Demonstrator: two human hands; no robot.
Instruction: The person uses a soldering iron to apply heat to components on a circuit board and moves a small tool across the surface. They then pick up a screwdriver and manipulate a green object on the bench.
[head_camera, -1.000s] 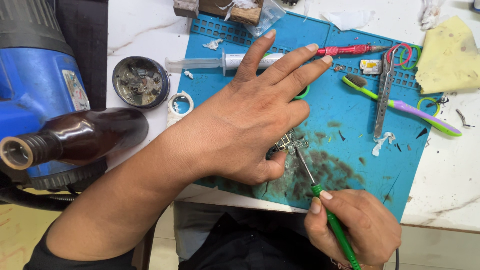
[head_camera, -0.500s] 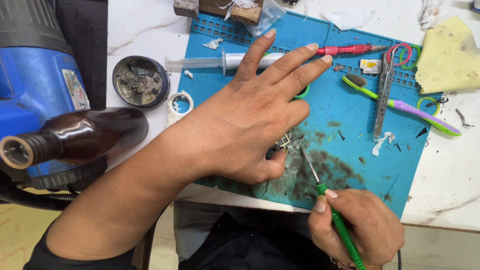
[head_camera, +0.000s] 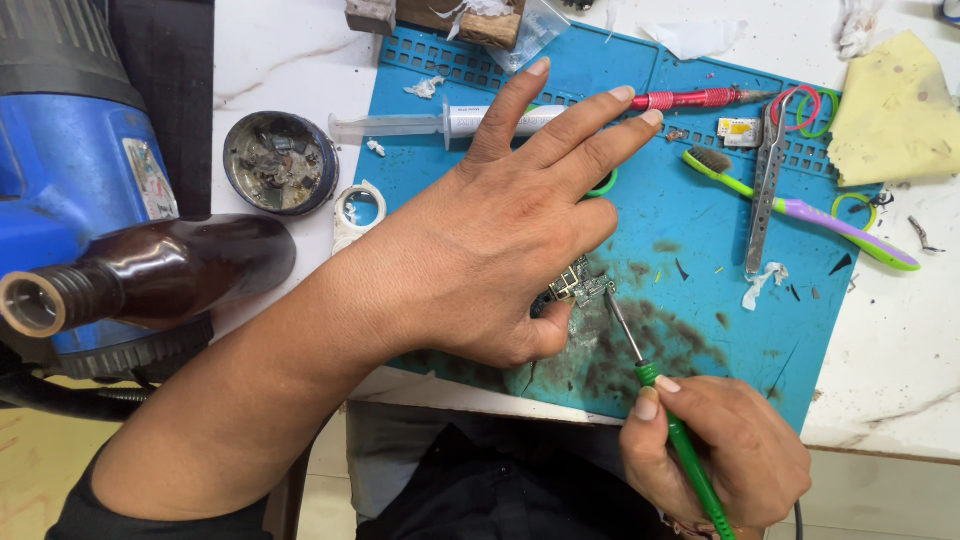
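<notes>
Tool tip has crept slightly right; my left hand (head_camera: 500, 240) splayed flat pins small circuit board (head_camera: 577, 283) near mat (head_camera: 700, 250) front edge, right hand (head_camera: 720, 450) grips green-handled tool (head_camera: 660, 400), probing unfinished.

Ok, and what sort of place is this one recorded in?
Most likely a small electronics repair bench: a blue work mat with tweezers, a small circuit board pinned by the left hand, and a green-handled tool in the right hand.
</notes>
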